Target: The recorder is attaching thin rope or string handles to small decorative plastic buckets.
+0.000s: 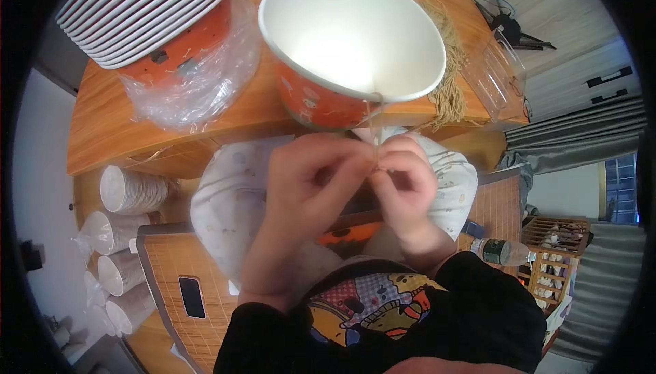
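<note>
A large orange paper bucket (311,97) with a white inside stands tilted toward me at the table's front edge. From its near rim a thin beige string (376,124) hangs down between my hands. My left hand (307,176) is closed, its thumb and fingertips pinching the string. Close against it, my right hand (410,182) pinches the string too, with thumb and forefinger curled together. The fingertips of both hands almost meet just below the rim. Whether the string is knotted there is too small to tell.
A stack of similar buckets (157,32) in clear plastic wrap (198,104) fills the table's left. Beige strings (447,66) lie right of the bucket, beside a clear plastic box (495,76). A phone (192,297) and a bottle (502,251) flank me; white stacks (133,189) stand left.
</note>
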{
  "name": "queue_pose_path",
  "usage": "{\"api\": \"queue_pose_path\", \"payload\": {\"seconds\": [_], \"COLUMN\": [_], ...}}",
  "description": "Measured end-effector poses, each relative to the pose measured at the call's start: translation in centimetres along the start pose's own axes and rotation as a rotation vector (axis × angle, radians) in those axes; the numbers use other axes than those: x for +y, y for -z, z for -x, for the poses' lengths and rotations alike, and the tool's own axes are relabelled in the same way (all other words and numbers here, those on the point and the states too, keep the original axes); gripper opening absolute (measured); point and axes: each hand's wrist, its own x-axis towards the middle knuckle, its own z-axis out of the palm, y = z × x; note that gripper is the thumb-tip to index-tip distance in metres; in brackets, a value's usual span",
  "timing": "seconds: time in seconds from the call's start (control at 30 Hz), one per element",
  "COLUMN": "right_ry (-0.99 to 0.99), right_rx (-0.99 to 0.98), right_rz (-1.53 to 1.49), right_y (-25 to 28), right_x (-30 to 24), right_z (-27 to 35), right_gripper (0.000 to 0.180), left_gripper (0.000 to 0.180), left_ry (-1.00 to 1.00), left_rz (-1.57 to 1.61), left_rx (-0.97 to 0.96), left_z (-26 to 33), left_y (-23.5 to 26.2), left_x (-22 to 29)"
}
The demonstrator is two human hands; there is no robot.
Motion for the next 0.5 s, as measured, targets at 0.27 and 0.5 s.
{"api": "queue_pose_path", "payload": {"seconds": [0.27, 0.5], "right_ry": [0.043, 0.065], "right_rx": [0.030, 0.021], "right_rz": [-0.005, 0.004], "right_y": [-0.3, -0.3], "right_x": [-0.2, -0.2], "right_z": [-0.1, -0.2], "right_gripper": [0.022, 0.021], "left_gripper": [0.015, 0.010], "left_ry": [0.103, 0.211], "left_rz": [-0.116, 0.057], "left_rx": [-0.084, -0.090], "left_z": [0.5, 0.6], "left_y": [0.5, 0.6], "left_x": [1.6, 1.4]}}
